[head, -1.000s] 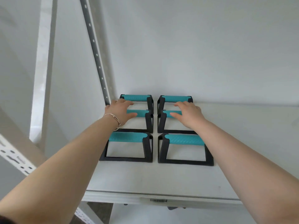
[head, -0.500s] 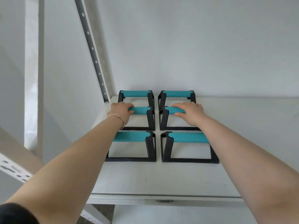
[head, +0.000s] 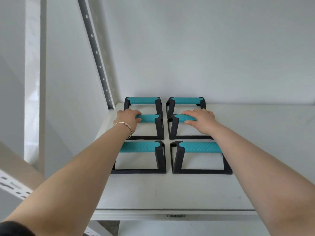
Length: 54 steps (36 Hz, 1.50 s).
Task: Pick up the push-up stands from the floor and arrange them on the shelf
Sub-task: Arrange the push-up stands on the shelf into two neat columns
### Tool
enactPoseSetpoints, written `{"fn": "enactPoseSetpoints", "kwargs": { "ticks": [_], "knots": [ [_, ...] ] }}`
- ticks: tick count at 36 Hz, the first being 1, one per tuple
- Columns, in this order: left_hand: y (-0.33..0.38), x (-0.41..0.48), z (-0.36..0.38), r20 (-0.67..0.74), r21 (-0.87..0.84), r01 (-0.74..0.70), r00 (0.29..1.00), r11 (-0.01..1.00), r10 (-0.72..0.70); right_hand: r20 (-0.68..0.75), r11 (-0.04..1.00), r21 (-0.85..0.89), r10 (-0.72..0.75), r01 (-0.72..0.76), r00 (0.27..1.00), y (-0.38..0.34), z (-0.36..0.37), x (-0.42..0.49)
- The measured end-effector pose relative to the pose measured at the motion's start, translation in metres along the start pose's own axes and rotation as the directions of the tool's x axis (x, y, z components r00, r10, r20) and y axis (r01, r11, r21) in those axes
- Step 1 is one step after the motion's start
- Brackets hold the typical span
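Several push-up stands with black frames and teal grips stand in two columns on the white shelf (head: 170, 193). My left hand (head: 127, 119) is wrapped over the left end of the middle left stand's grip (head: 148, 118). My right hand (head: 200, 120) is closed over the middle right stand's grip (head: 185, 118). Both middle stands rest on the shelf. The front left stand (head: 141, 147) and front right stand (head: 199, 147) lie under my forearms. The back left stand (head: 142, 100) and back right stand (head: 185, 100) stand against the wall.
A grey perforated shelf upright (head: 95, 53) rises at the back left corner. The white wall (head: 204, 48) is right behind the back stands. The shelf's right half (head: 272, 142) is bare. A barcode label (head: 175, 215) is on the front edge.
Both hands went from resting flat over the middle stands to curling around their teal grips. The view shifted slightly; the stands stay in place.
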<state>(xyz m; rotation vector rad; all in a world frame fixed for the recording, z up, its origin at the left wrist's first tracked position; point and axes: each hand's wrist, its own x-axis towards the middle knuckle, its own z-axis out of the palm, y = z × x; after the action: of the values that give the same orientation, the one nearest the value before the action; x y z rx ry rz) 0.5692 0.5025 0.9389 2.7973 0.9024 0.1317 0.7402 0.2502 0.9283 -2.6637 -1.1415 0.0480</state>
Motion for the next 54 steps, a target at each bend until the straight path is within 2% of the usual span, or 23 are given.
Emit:
{"fn": "enactPoseSetpoints", "kwargs": {
  "ticks": [14,18,20,23,26,29,33,36,41,54],
  "knots": [
    [-0.001,0.0,-0.002,0.008,0.001,0.002,1.0,1.0,-0.002,0.01,0.999,-0.03,0.016,-0.016,1.0,-0.005,0.0,-0.002],
    [0.003,-0.007,-0.004,0.017,0.077,-0.015,1.0,0.997,0.014,0.027,1.0,-0.022,0.02,-0.02,0.999,-0.01,-0.008,-0.007],
    [0.005,-0.016,-0.006,-0.031,0.104,-0.067,0.997,0.992,0.07,-0.033,1.0,-0.009,0.02,-0.02,0.999,-0.017,-0.015,-0.016],
    [0.007,-0.042,-0.015,-0.112,0.036,-0.225,0.967,0.974,0.228,-0.1,0.997,0.074,-0.007,0.014,0.995,-0.03,-0.026,-0.042],
    [0.003,-0.074,-0.019,0.012,-0.023,-0.39,0.92,0.92,0.391,0.046,0.993,0.105,-0.05,0.045,0.998,-0.043,-0.023,-0.078],
    [-0.008,-0.094,-0.016,0.158,-0.06,-0.426,0.889,0.903,0.43,0.101,0.996,0.091,-0.024,0.015,0.995,-0.048,-0.015,-0.102],
    [-0.013,-0.105,-0.008,0.148,0.021,-0.488,0.865,0.873,0.48,0.083,0.998,0.066,-0.005,-0.001,0.997,-0.05,-0.011,-0.114],
    [-0.015,-0.107,-0.004,0.093,0.046,-0.499,0.865,0.865,0.494,0.043,0.998,0.057,-0.018,0.016,0.999,-0.052,-0.009,-0.116],
    [-0.017,-0.106,-0.003,0.084,0.053,-0.506,0.861,0.861,0.501,-0.03,0.998,0.054,-0.041,0.043,0.999,-0.055,-0.007,-0.119],
    [-0.017,-0.1,-0.003,0.088,0.064,-0.503,0.863,0.862,0.497,-0.037,0.997,0.062,-0.042,0.044,0.998,-0.054,-0.006,-0.111]
  ]
}}
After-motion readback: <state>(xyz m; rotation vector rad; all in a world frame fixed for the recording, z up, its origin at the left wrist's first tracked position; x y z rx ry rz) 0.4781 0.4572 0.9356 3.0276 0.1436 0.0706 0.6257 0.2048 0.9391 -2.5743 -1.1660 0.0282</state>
